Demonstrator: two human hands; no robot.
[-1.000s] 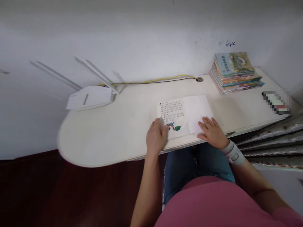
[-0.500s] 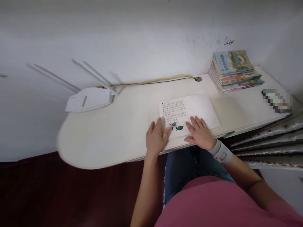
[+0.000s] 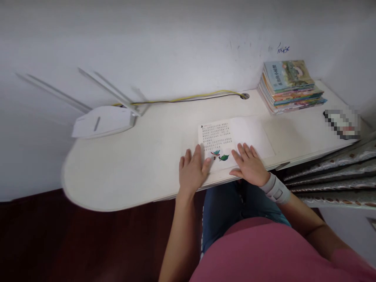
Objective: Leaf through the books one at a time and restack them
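Observation:
An open booklet [image 3: 249,131] lies flat near the front edge of the white desk [image 3: 152,156]. Its left page shows rows of printed characters above a small picture of an insect and a green leaf; its right page looks blank. My left hand [image 3: 192,168] rests on the left page's lower left corner and the desk beside it, fingers spread. On the lower part of the right page lies my right hand [image 3: 249,164], also with fingers apart, its thumb toward the booklet's lower edge. A grey band wraps the right wrist.
A stack of thin books [image 3: 290,88] stands at the back right. Farther right is a blurred-out phone-like object [image 3: 342,123]. A white router [image 3: 104,122] with antennas sits at the left, its cables running along the wall to a desk hole. Patterned fabric [image 3: 337,172] hangs at the right.
The view has shifted slightly, so the router appears farther left. Both hands stay on the booklet; the left hand's fingers look a little more spread.

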